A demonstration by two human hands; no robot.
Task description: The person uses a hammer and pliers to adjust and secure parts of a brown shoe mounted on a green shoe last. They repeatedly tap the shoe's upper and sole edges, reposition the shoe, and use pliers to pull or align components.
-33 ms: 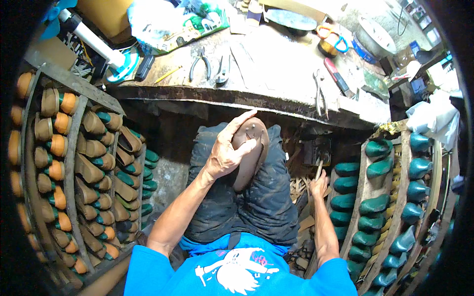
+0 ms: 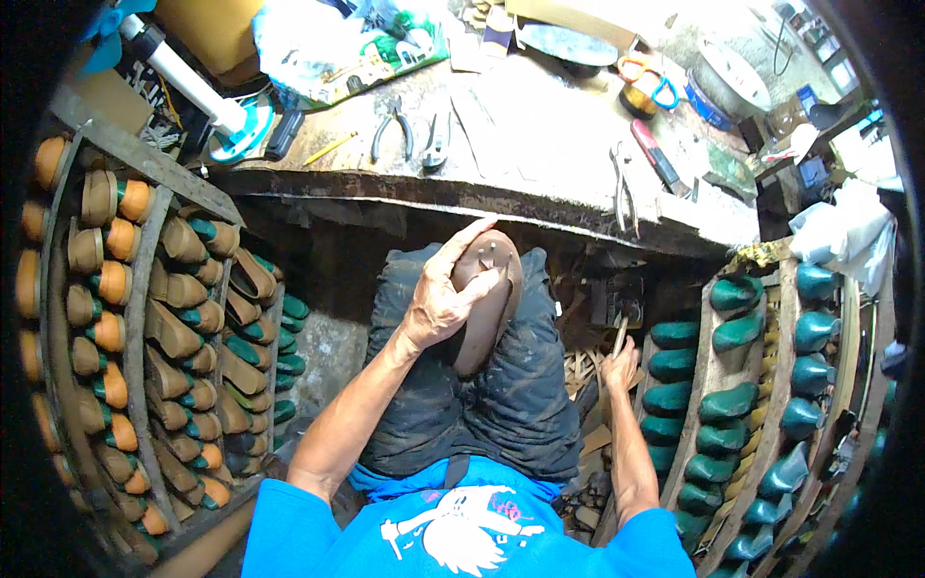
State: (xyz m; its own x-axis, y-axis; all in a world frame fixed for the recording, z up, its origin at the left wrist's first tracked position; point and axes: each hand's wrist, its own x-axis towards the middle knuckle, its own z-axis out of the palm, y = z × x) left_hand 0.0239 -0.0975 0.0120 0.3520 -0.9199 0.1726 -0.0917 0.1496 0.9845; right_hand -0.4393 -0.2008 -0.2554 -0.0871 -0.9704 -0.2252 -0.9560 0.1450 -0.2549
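While the left hand point(image 2: 445, 301) holds a brown shoe sole point(image 2: 487, 326) above the dark trousers point(image 2: 414, 414), its grip is closed on the sole's side, near the worktop point(image 2: 549, 159) where pliers point(image 2: 435, 156) lie. The right hand point(image 2: 620, 370), lower down, has its grip closed around a thin pale stick point(image 2: 620, 337), near green shoe forms point(image 2: 672, 364).

A bright blue short-sleeved T-shirt point(image 2: 588, 535) bears a white print point(image 2: 461, 541) and pink squiggles point(image 2: 506, 502); dark, creased trousers point(image 2: 520, 424) carry pale brown smudges point(image 2: 409, 264), and a dark strap point(image 2: 458, 469) shows at the waist point(image 2: 409, 479).
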